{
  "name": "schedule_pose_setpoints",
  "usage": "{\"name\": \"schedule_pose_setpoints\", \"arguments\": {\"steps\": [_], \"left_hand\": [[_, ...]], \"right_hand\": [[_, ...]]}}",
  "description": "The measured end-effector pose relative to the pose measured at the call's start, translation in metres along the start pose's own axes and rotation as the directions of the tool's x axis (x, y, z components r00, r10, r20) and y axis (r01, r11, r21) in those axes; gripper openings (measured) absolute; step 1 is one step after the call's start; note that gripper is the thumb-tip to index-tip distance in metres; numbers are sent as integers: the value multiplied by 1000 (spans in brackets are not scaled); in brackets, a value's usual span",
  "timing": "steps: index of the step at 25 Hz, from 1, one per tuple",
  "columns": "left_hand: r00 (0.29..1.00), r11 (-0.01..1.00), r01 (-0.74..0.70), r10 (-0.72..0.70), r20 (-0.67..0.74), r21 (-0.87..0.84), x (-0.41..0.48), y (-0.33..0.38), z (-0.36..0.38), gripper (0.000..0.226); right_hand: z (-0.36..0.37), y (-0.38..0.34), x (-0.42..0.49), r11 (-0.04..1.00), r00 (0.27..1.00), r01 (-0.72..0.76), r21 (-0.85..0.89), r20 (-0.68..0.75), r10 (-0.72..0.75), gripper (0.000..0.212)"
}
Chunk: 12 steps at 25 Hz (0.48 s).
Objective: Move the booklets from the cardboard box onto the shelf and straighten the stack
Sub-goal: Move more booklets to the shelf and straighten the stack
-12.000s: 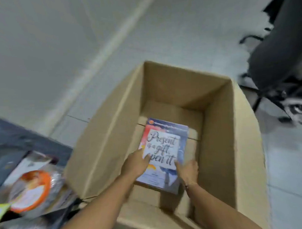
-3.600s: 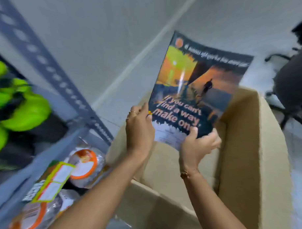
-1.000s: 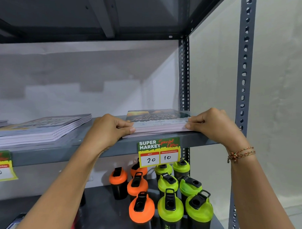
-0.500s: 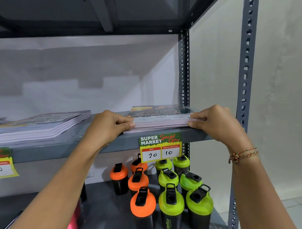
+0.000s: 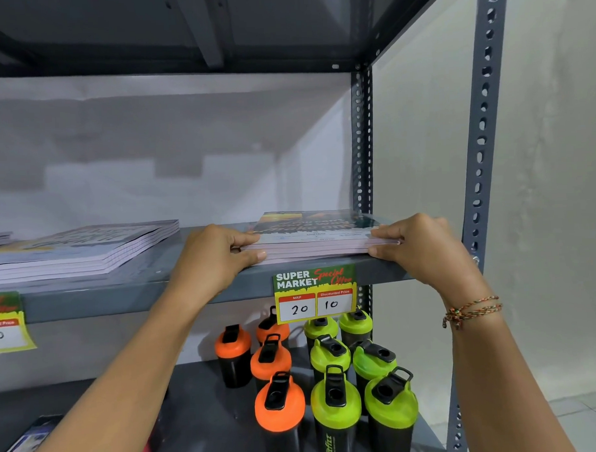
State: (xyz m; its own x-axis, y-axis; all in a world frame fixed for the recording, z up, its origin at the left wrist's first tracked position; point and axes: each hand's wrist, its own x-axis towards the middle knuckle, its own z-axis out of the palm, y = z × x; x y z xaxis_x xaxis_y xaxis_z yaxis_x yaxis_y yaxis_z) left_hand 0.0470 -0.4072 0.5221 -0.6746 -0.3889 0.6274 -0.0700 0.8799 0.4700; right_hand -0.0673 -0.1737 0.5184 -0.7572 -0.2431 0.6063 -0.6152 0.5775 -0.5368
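A stack of booklets [image 5: 315, 238] lies flat at the right end of the grey metal shelf [image 5: 157, 288], its top cover dark with an orange sunset picture. My left hand [image 5: 216, 254] grips the stack's left edge, thumb below and fingers on top. My right hand [image 5: 415, 245] grips the right edge the same way. The stack's front edge runs along the shelf lip, above a price tag. The cardboard box is out of view.
A second booklet stack [image 5: 84, 248] lies to the left on the same shelf. A supermarket price tag [image 5: 314, 293] hangs from the lip. Orange and green shaker bottles [image 5: 329, 383] crowd the shelf below. A perforated upright post [image 5: 483, 151] stands right of my right hand.
Both hands stay on the two sides of the stack. The stack's edges look more even than a second ago; the view has shifted slightly.
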Motion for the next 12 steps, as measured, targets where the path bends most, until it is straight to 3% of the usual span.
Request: {"name": "schedule_pose_setpoints", "arguments": {"steps": [12], "left_hand": [[994,998,60,-60,-87,-5,-5,6,2,36]], "right_hand": [[3,7,15,999,998,48,21,47,-49,35]]}}
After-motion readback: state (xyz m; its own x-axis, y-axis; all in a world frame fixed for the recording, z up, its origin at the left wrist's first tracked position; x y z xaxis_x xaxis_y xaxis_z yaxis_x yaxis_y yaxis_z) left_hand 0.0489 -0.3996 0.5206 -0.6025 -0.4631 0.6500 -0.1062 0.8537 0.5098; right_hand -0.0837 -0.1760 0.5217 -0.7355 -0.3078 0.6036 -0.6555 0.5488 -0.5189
